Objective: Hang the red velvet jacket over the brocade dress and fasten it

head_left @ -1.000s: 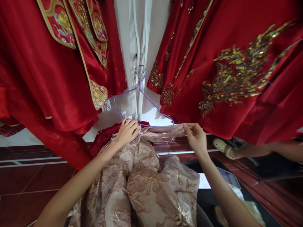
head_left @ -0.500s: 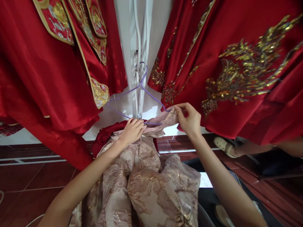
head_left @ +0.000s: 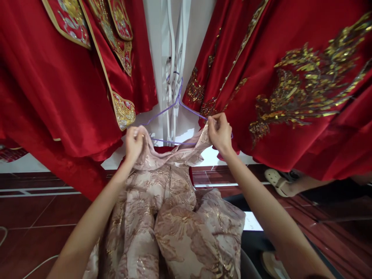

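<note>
A pale pink-and-gold brocade dress (head_left: 186, 232) spreads from the hanger down toward me. My left hand (head_left: 134, 144) is closed on the left side of its neckline, beside the left end of a purple wire hanger (head_left: 178, 101). My right hand (head_left: 220, 133) pinches the dress's right shoulder edge against the hanger's right end. Between my hands the top edge sags in a curve, with the hanger's bottom bar showing behind it. The hanger's hook is up by a white metal rack post (head_left: 171, 46). Fabric and fingers hide both hanger ends.
Red satin garments with gold embroidery hang at left (head_left: 116, 89) and a red sequined garment (head_left: 279, 93) at right. Dark red cloth lies behind the dress. A person's foot in a cream clog (head_left: 274, 180) is at right. White paper (head_left: 252, 221) lies near my right forearm.
My left hand has moved left and up, lifting the left side of the dress top to the hanger's left end. My right hand has shifted slightly left and up, still gripping.
</note>
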### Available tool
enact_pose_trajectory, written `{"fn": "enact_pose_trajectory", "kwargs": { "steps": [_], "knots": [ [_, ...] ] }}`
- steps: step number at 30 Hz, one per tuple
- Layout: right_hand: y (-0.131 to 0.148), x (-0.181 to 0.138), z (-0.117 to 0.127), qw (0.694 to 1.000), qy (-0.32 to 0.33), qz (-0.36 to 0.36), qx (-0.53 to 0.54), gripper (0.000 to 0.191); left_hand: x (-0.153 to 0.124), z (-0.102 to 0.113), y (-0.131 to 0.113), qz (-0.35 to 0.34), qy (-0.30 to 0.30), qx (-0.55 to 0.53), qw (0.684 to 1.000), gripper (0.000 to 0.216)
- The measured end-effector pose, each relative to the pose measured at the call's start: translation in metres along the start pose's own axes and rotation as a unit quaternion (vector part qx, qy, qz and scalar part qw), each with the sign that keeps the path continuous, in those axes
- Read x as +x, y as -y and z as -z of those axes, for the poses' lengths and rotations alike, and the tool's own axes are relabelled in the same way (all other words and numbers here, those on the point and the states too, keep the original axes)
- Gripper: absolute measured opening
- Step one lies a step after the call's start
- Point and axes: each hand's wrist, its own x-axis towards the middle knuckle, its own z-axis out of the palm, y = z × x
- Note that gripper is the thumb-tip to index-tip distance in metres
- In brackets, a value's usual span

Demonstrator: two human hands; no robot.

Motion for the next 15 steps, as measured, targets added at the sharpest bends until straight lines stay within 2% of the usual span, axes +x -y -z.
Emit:
{"fn": "enact_pose_trajectory", "kwargs": {
  "steps": [2, 4, 6, 9, 11, 13, 15],
  "knots": [
    [-0.008, 0.008, 0.002, 0.999, 0.03, 0.004, 0.013, 0.029, 0.017, 0.021, 0.028, 0.039, -0.033, 0.029, 0.998, 0.024],
    [-0.015, 0.013, 0.002, 0.998, 0.055, 0.006, 0.02, 0.029, 0.026, 0.035, 0.049, 0.07, 0.011, 0.059, 0.996, 0.027],
    [-0.018, 0.016, 0.002, 0.997, 0.07, 0.006, 0.027, 0.028, 0.028, 0.042, 0.062, 0.128, 0.051, 0.089, 0.986, 0.029],
    [-0.02, 0.017, 0.001, 0.996, 0.077, 0.004, 0.038, 0.026, 0.024, 0.042, 0.069, 0.23, 0.071, 0.085, 0.967, 0.028],
    [-0.02, 0.017, 0.001, 0.996, 0.073, 0.006, 0.044, 0.025, 0.021, 0.04, 0.07, 0.274, 0.09, 0.05, 0.956, 0.026],
    [-0.021, 0.017, 0.001, 0.997, 0.067, 0.01, 0.046, 0.025, 0.02, 0.039, 0.071, 0.286, 0.103, 0.016, 0.953, 0.027],
    [-0.023, 0.017, 0.001, 0.997, 0.063, 0.014, 0.045, 0.025, 0.019, 0.04, 0.073, 0.267, 0.104, 0.003, 0.958, 0.031]
  ]
}}
